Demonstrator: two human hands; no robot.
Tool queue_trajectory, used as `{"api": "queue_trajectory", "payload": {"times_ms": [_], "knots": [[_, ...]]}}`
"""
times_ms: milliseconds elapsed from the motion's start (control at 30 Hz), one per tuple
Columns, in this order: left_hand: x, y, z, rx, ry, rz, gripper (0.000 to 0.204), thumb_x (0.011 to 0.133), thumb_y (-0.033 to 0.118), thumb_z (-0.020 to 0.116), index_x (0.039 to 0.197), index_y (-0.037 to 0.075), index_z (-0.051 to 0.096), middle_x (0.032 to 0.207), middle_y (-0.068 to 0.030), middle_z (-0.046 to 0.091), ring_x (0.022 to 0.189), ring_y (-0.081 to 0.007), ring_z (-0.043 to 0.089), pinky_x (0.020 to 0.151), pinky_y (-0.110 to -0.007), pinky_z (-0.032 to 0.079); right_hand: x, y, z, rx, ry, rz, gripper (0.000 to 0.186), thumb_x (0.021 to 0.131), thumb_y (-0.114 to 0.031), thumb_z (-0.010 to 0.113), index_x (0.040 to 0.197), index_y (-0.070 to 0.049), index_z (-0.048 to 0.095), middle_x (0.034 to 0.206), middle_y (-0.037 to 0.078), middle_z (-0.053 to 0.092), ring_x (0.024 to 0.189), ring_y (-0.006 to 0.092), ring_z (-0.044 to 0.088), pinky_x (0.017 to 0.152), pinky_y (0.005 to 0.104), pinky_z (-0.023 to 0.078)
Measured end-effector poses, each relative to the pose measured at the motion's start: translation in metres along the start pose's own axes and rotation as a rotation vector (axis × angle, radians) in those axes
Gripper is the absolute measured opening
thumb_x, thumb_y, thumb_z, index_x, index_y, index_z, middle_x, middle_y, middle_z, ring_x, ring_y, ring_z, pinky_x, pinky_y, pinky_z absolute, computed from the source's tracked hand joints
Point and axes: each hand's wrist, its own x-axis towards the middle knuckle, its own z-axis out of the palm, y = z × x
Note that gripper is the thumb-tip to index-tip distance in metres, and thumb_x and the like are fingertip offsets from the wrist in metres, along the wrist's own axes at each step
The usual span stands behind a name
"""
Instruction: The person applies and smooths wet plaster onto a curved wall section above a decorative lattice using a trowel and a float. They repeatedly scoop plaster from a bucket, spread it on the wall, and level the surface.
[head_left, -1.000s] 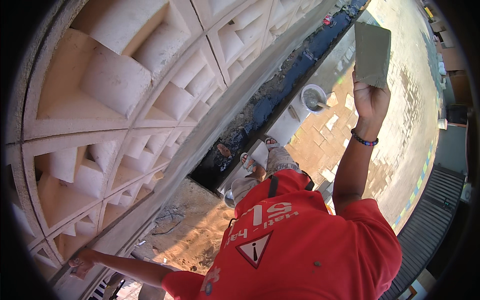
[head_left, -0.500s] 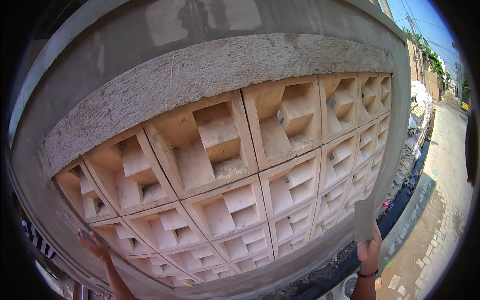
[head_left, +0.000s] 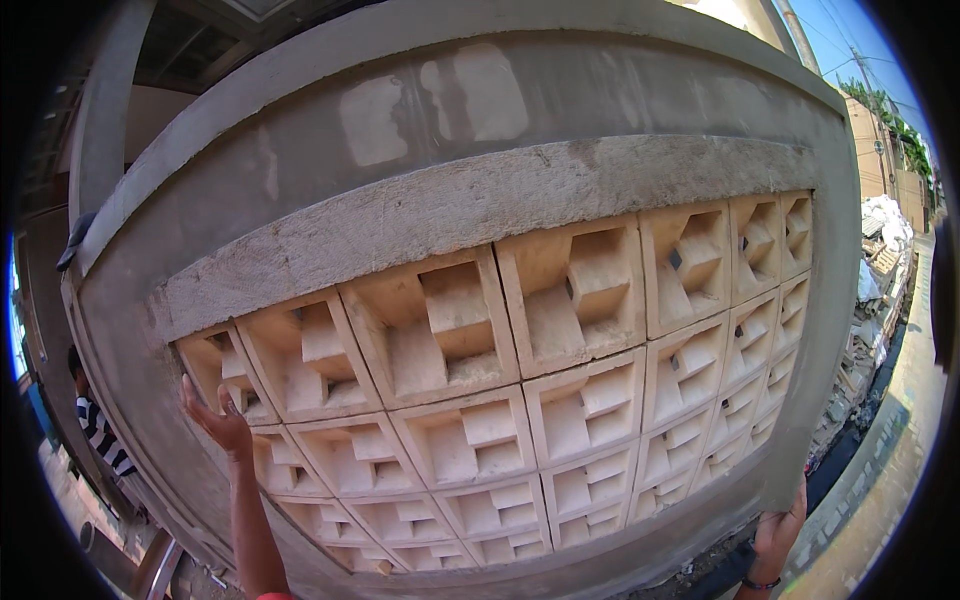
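My left hand (head_left: 218, 420), fingers apart, is at the left border of a panel of cream breeze blocks (head_left: 455, 440), against or just in front of it. My right hand (head_left: 778, 532), low at the right, grips a flat grey board (head_left: 785, 492), which nearly blends with the grey wall behind it. The blocks have square recesses with angled inner faces. A rough pale concrete band (head_left: 400, 230) runs above them, set in a smooth grey plastered wall (head_left: 300, 150).
A person in a striped shirt (head_left: 100, 430) is partly behind the wall's left edge. A dark cap-like object (head_left: 78, 238) hangs at the upper left edge. At the right are heaped white sacks and rubble (head_left: 876, 260), a dark drain (head_left: 835, 450) and a paved lane (head_left: 908, 420).
The view has swung up from my body and the ground to face the wall. Since half a second ago, my left hand has risen along the panel's left border; my right stays low.
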Motion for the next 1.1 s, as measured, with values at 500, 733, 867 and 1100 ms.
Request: {"api": "queue_trajectory", "payload": {"times_ms": [500, 733, 867, 1100], "knots": [[0.25, 0.445, 0.171, -0.133, -0.077, 0.459, 0.058, 0.085, 0.047, 0.048, 0.132, 0.012, 0.042, 0.145, -0.0197, 0.017, 0.133, -0.044, 0.006, 0.107, -0.055, 0.005, 0.01, -0.004, -0.022, -0.792, 0.031, -0.116, 0.052, 0.078, -0.015, 0.058, 0.126, 0.002, 0.046, 0.128, 0.02, 0.047, 0.12, 0.0322, 0.042, 0.101, 0.0404, 0.03], [0.261, 0.467, 0.183, -0.101, -0.15, 0.306, 0.055, 0.087, 0.046, 0.043, 0.13, 0.011, 0.044, 0.144, -0.0211, 0.019, 0.132, -0.0464, 0.007, 0.107, -0.055, 0.004, 0.026, -0.019, -0.023, -0.809, 0.047, -0.03, 0.046, 0.08, -0.012, 0.055, 0.123, 0.003, 0.048, 0.124, 0.02, 0.05, 0.116, 0.032, 0.045, 0.099, 0.0402, 0.031], [0.262, 0.478, 0.183, -0.078, -0.192, 0.266, 0.055, 0.088, 0.048, 0.041, 0.13, 0.013, 0.044, 0.144, -0.0211, 0.019, 0.132, -0.0466, 0.008, 0.107, -0.055, 0.004, 0.035, -0.018, -0.037, -0.736, 0.112, 0.019, 0.045, 0.081, -0.013, 0.054, 0.123, 0.003, 0.049, 0.124, 0.02, 0.049, 0.117, 0.0319, 0.044, 0.1, 0.0402, 0.031], [0.269, 0.459, 0.227, 0.115, 0.037, 0.423, 0.055, 0.089, 0.057, 0.036, 0.129, 0.021, 0.048, 0.143, -0.0145, 0.025, 0.13, -0.0446, 0.015, 0.106, -0.055, 0.008, 0.032, -0.021, -0.041, -0.678, 0.065, -0.002, 0.046, 0.08, -0.013, 0.053, 0.123, 0.003, 0.048, 0.125, 0.021, 0.049, 0.118, 0.0318, 0.043, 0.101, 0.0397, 0.028]]}}
